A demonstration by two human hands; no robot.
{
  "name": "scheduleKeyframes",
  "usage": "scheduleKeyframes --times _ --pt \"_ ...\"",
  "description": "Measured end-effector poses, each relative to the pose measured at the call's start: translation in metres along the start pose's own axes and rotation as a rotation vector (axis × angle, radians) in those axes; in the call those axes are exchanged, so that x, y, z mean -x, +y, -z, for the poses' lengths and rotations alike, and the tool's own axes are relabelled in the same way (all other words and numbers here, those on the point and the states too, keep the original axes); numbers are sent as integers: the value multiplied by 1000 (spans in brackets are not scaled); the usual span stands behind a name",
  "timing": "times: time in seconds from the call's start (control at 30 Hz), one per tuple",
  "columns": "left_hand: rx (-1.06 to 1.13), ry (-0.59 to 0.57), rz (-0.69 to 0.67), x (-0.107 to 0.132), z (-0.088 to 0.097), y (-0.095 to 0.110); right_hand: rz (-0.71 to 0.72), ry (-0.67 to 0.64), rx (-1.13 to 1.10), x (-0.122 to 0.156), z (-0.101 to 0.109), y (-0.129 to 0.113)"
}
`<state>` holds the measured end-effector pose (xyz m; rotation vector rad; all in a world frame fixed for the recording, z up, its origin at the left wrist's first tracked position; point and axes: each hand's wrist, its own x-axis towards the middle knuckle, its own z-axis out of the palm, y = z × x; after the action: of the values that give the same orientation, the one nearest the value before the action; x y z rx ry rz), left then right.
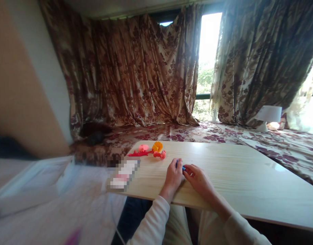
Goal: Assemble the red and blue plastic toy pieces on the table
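My left hand [173, 175] is curled around a small blue piece [184, 168] just above the near part of the table. The thumb and fingers of my right hand [199, 178] pinch the same piece at its right end. Most of the blue piece is hidden by the fingers, so its kind cannot be made out. Beyond my left hand lie an orange flower-like piece [157, 146], a coral-pink flower-like piece [159, 155], another pink piece [143, 148] and a thin red strip [140, 153], close together.
The pale wooden table [238, 173] reaches far to the right. A blurred-out flat item [124, 173] lies at its left edge. Behind are patterned curtains [146, 75] and a cloth-covered ledge with a white lamp [268, 114]. A white frame-like object [36, 180] stands at left.
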<state>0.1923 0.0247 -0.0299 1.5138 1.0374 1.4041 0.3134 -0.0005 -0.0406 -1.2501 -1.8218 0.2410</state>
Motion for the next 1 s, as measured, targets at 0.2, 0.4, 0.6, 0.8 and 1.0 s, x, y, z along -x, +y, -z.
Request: scheduleKeyframes --times 0.2,0.4,0.6,0.8,1.0 --pt "-45 -75 -19 6 1 5 14 95 80 1 0 5" --pt "243 -152 157 10 1 11 28 79 -12 5 6 -4" --pt "379 92 221 7 16 24 43 78 -59 11 11 -4" --pt "709 165 336 7 39 41 39 -33 38 10 3 4" --pt "1058 98 609 7 61 41 135 -185 60 -13 -18 -7"
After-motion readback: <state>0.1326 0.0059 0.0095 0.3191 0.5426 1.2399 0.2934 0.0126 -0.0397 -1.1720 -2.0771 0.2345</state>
